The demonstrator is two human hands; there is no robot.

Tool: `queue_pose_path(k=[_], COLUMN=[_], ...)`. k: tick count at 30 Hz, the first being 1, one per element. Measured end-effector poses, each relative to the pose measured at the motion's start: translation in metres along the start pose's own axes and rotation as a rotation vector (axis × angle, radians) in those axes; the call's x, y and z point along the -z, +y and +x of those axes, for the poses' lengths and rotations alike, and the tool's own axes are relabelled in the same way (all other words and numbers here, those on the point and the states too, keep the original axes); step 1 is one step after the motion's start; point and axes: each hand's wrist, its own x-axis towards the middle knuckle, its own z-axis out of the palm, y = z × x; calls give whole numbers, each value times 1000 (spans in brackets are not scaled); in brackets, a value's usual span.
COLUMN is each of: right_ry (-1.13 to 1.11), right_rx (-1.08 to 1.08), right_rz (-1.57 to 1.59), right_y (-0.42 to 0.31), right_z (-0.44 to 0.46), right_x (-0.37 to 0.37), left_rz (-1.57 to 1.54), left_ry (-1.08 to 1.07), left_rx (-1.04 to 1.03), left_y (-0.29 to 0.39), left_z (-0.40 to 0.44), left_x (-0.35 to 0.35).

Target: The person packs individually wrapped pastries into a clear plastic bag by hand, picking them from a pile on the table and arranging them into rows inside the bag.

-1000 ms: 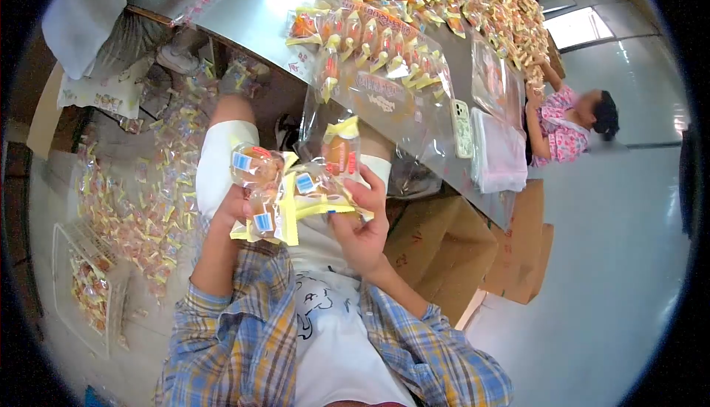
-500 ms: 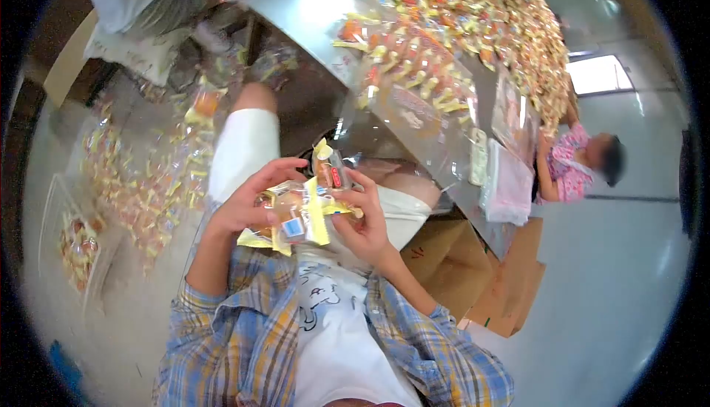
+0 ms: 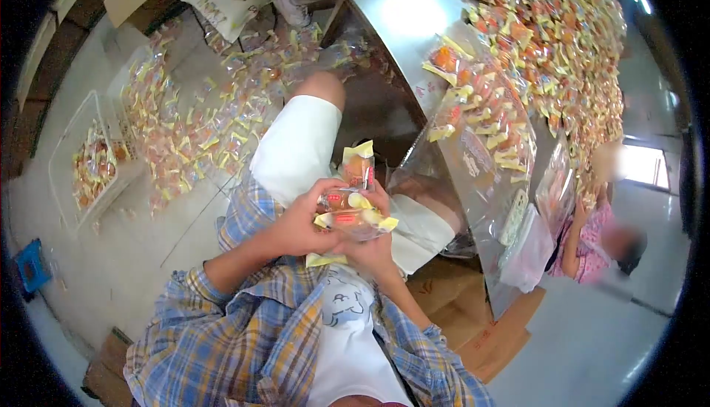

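Close in front of my lap, several small wrapped snack packets (image 3: pixel 359 168) are bunched between my two hands. They have clear film, yellow crimped ends, red labels and orange-brown contents. My left hand (image 3: pixel 303 223) is closed around the left side of the bunch, with its fingers over the packets. My right hand (image 3: pixel 372 250) grips from below and the right; its fingers are partly hidden behind the packets. One packet stands upright at the top of the bunch, and another packet (image 3: pixel 356 222) lies across the front.
A metal table (image 3: pixel 384 18) bears a large heap of similar packets (image 3: pixel 547 44) and a clear bag (image 3: pixel 484 133) of packets. More packets (image 3: pixel 192 126) cover the floor at left, beside a plastic crate (image 3: pixel 111 189). A cardboard box (image 3: pixel 458 307) sits right. A person in pink (image 3: pixel 592 240) is at the far right.
My view has shifted left, so the table appears further right. My hands have drawn closer together, and the packets between them have been turned and gathered into a tighter bunch.
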Motion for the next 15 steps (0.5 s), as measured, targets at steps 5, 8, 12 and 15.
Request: queue_pose_path(k=[5,8,12,15], right_ry=[-51,-96,-130,-264], right_rx=[-227,-180,-182,-135], right_rz=[259,188,166,224], right_y=[7,10,13,6], right_z=[9,18,23,28], right_x=[4,7,13,7], left_rz=[142,340,394,184], left_ry=[18,-6,-161,-196], left_rx=[44,15,-48,299], left_y=[14,24,34,60], left_z=[-5,-7,-10,-18], left_x=[5,18,54,94])
